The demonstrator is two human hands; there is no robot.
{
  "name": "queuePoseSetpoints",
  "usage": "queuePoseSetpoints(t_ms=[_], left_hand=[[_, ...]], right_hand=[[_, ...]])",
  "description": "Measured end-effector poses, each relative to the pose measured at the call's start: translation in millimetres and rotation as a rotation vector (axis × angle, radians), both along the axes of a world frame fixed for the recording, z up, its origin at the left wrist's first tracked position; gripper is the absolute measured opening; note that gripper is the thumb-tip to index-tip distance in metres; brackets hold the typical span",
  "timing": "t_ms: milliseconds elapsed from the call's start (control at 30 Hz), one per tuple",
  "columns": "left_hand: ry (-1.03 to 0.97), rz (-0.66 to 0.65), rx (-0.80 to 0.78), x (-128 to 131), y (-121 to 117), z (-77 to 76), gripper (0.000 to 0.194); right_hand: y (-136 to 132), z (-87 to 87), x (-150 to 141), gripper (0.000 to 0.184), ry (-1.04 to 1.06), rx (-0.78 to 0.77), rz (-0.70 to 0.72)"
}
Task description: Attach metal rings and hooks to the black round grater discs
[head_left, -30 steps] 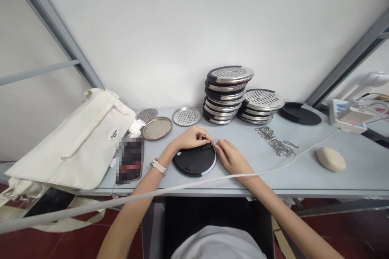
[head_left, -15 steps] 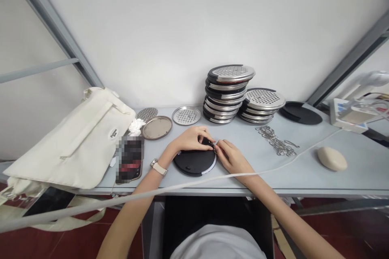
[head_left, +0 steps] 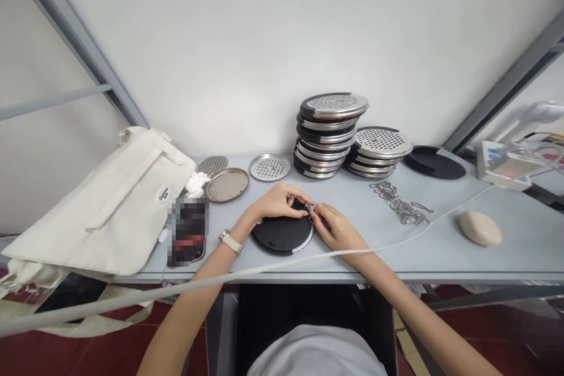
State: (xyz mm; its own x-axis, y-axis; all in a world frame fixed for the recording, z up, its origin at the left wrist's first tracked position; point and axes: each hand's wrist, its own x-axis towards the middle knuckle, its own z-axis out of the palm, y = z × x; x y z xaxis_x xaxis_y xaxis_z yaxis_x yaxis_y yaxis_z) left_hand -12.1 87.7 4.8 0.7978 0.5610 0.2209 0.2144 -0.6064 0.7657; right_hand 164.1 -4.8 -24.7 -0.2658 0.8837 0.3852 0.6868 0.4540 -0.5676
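A round black disc with a metal rim (head_left: 282,235) lies flat on the grey table (head_left: 396,247) in front of me. My left hand (head_left: 278,200) rests on its far edge, fingers curled and pinching at the rim. My right hand (head_left: 335,227) meets it at the disc's upper right edge, fingertips pinched on a small metal piece (head_left: 311,210) there. What exactly the fingertips hold is too small to name. A watch sits on my left wrist.
Two stacks of perforated metal discs (head_left: 329,135) (head_left: 379,153) stand at the back. A pile of metal hooks (head_left: 399,204), a black lid (head_left: 434,163), loose metal plates (head_left: 227,185) (head_left: 269,167), a phone (head_left: 189,231), a white bag (head_left: 110,205), a beige oval object (head_left: 480,228) and a white cable (head_left: 264,270) surround the work spot.
My left fingers have curled tighter over the disc's far edge and my right hand has closed in slightly. The disc has stayed in place.
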Motion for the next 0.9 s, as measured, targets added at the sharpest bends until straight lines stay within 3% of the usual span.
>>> queuePoseSetpoints(t_ms=[433, 667, 900], left_hand=[[0.003, -0.001, -0.031, 0.5, 0.4, -0.9, 0.03], [0.006, 0.0, -0.121, 1.8, 0.9, -0.8, 0.029], [-0.023, 0.009, 0.03, 0.9, 2.3, -0.6, 0.027]], right_hand=[[-2.1, -0.5, 0.9, 0.019, -0.002, 0.0, 0.013], [-1.5, -0.3, 0.7, 0.025, -0.02, 0.023, -0.003], [-0.9, -1.3, 1.4, 0.024, -0.019, 0.025, -0.057]])
